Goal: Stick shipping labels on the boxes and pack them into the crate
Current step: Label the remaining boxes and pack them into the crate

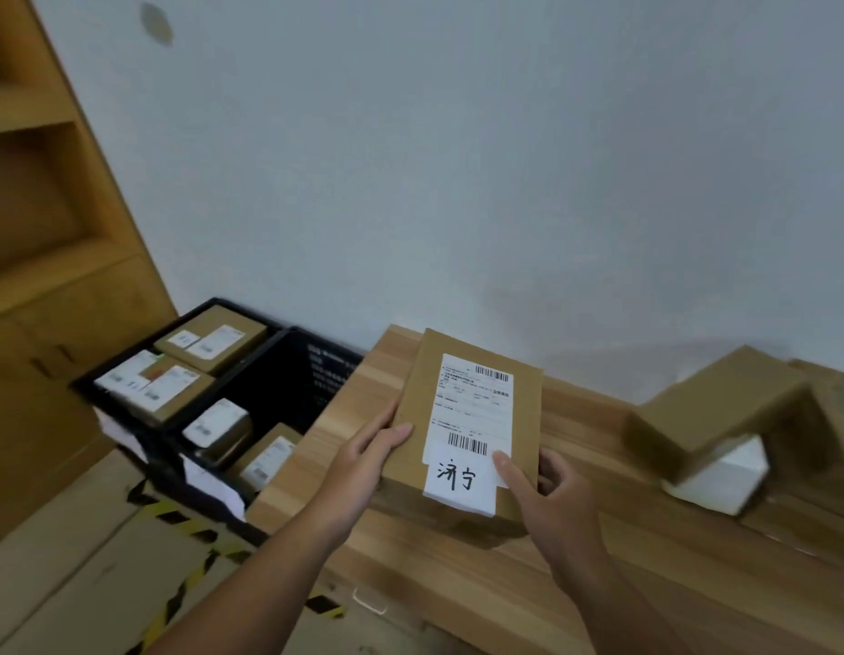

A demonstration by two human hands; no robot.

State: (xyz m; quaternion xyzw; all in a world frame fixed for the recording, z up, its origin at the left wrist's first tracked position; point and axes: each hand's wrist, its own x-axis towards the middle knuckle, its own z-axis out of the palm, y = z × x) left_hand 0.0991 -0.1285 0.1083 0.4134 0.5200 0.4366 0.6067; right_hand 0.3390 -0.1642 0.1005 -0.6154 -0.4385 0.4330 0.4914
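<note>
Gripping the cardboard box (417, 394) from both sides, the left hand (363, 458) clasps its left edge at about 8 o'clock, thumb laid flat on the top face and the other fingers curled underneath out of sight. The right hand (550, 496) holds the lower right corner at about 4 o'clock, its thumb pressing on the corner of the shipping label (472, 408) and its fingers wrapped round the right edge. The box sits between the two hands over the wooden table (458, 583); whether its underside touches the wood I cannot tell. It is plain brown, flat and rectangular. The white label on top bears two barcodes and fine print, with a white slip (458, 482) of black handwritten characters at its lower end. At 9 o'clock from the box stands the black crate (288, 371), holding several labelled boxes (212, 340); at 3 o'clock lie blurred cardboard boxes (722, 408) and a white block (722, 479)
</note>
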